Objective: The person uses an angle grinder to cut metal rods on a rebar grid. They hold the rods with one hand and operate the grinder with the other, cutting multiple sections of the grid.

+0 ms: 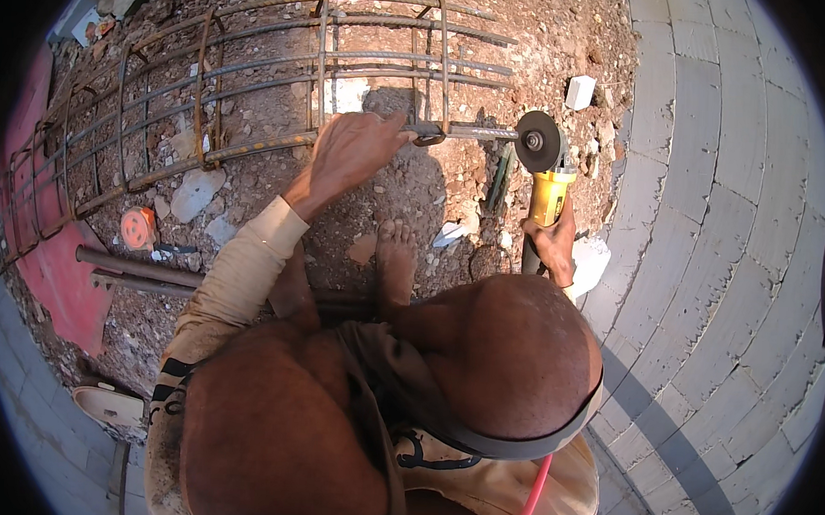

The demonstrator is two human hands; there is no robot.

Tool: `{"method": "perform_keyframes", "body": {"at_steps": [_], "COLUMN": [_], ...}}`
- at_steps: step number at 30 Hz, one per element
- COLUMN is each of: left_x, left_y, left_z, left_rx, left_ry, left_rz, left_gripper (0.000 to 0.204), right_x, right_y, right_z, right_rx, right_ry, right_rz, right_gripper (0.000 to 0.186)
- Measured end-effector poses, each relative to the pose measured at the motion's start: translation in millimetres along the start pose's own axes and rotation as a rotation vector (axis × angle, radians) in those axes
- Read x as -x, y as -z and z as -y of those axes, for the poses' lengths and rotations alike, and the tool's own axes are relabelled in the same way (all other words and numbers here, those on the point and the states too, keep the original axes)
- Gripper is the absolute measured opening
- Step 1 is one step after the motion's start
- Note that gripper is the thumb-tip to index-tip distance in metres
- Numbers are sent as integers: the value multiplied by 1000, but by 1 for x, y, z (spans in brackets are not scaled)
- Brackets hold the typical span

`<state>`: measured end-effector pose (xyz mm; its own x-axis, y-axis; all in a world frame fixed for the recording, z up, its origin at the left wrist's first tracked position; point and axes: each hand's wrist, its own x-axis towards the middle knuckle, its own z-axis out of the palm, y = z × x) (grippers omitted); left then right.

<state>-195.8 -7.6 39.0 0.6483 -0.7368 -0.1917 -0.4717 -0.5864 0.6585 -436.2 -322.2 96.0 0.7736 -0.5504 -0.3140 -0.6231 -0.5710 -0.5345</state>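
Note:
A cage of rusty steel rebar (203,92), long bars tied with square stirrups, stretches from the far middle to the left. My left hand (348,153) is closed around its nearest long bar, close to the last stirrup. In my right hand (554,243) is a yellow angle grinder (549,197), held by its body. The grinder's dark cutting disc (538,141) faces the bright free end of that bar (482,133). Whether disc and bar touch I cannot tell. Part of my right hand's grip is hidden beneath the tool.
Rubble and reddish soil lie under the cage, with my bare foot (396,261) beside it. Grey block walling (701,178) runs along the right. An orange tape measure (138,228), metal pipes (140,266) and a red sheet (66,284) are at left. A pink cable (533,497) hangs by my leg.

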Motion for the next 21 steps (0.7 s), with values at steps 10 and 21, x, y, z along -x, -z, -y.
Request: {"method": "perform_keyframes", "body": {"at_steps": [10, 21], "left_x": [1, 0], "left_y": [-1, 2], "left_z": [1, 0], "left_rx": [-18, -17], "left_ry": [-6, 20], "left_rz": [-2, 25], "left_gripper": [32, 33], "right_x": [11, 4], "right_y": [-2, -1], "right_z": [-3, -1], "right_rx": [-72, -38], "right_ry": [-20, 4], "right_rz": [4, -5], "right_gripper": [74, 74]}}
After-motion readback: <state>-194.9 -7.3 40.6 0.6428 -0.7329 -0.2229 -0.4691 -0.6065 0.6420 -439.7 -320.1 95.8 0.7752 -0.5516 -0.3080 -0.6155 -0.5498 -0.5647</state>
